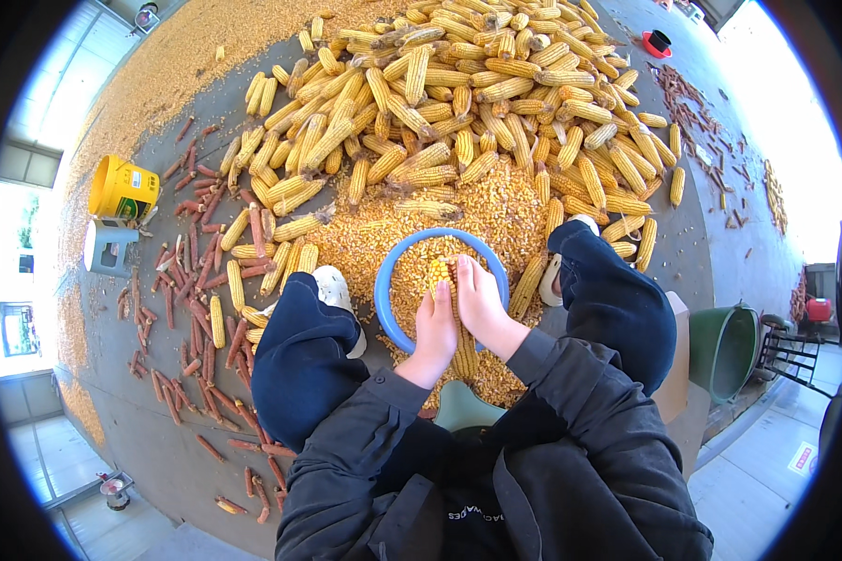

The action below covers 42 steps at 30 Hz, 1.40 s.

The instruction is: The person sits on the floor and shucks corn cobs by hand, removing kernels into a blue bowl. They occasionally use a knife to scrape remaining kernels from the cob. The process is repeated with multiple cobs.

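Observation:
Over a blue-rimmed basin [386, 308] of loose corn kernels, my two hands meet around a yellow ear of corn [439, 269]. My left hand [431, 338] grips it from the left, thumb upward. My right hand [483, 301] closes on it from the right, its thumb near the ear's top. A reddish strip of bare cob shows beside my right thumb; whether it belongs to the same ear I cannot tell. Below my hands another stretch of yellow corn [466, 356] is visible, partly covered by them. Shelled kernels [354, 242] lie spread around the basin.
A big heap of corn ears [456, 91] rises ahead. Bare red cobs [200, 315] litter the floor at left, near a yellow bucket [123, 188] and a grey-blue stool [111, 249]. At right stands a green tub [724, 353]. A pale green seat edge [466, 407] shows between my legs.

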Available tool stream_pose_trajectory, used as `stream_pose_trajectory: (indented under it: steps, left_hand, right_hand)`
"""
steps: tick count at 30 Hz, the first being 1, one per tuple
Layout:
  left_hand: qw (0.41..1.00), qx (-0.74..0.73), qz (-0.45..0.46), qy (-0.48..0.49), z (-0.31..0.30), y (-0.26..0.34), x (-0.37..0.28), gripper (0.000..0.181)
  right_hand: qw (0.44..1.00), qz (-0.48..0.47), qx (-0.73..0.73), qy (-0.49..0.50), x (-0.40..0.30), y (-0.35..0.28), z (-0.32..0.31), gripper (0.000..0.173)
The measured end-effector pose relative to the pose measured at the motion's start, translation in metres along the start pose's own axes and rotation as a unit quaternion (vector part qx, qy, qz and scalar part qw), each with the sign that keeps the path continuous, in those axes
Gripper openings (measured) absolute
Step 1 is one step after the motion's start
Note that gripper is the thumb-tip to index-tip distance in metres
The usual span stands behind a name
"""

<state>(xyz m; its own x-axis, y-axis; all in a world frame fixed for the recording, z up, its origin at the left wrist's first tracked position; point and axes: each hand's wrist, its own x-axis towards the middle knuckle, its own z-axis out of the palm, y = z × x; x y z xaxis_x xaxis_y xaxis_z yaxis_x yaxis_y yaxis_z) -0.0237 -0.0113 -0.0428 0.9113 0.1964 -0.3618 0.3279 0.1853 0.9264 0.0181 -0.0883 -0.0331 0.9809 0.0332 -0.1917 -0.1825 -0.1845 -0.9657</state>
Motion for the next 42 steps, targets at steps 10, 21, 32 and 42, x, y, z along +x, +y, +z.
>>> stream_pose_trajectory:
  steps: [10, 21, 32, 42]
  left_hand:
    - [0.976, -0.202, -0.070, -0.032, -0.016, 0.018, 0.001, 0.044]
    - [0.991, -0.117, -0.025, 0.065, -0.007, -0.015, -0.012, 0.036]
    - [0.996, -0.076, 0.028, 0.048, -0.016, -0.024, -0.006, 0.032]
    - [0.984, -0.176, -0.027, 0.023, -0.019, -0.001, -0.002, 0.036]
  right_hand:
    - [0.927, 0.143, 0.328, -0.112, -0.017, -0.012, 0.006, 0.038]
    - [0.984, 0.116, -0.059, -0.123, -0.016, 0.020, 0.007, 0.052]
    - [0.978, 0.046, -0.161, -0.125, -0.012, -0.001, 0.002, 0.042]
    - [0.955, 0.160, 0.234, -0.087, -0.026, 0.000, 0.010, 0.039]
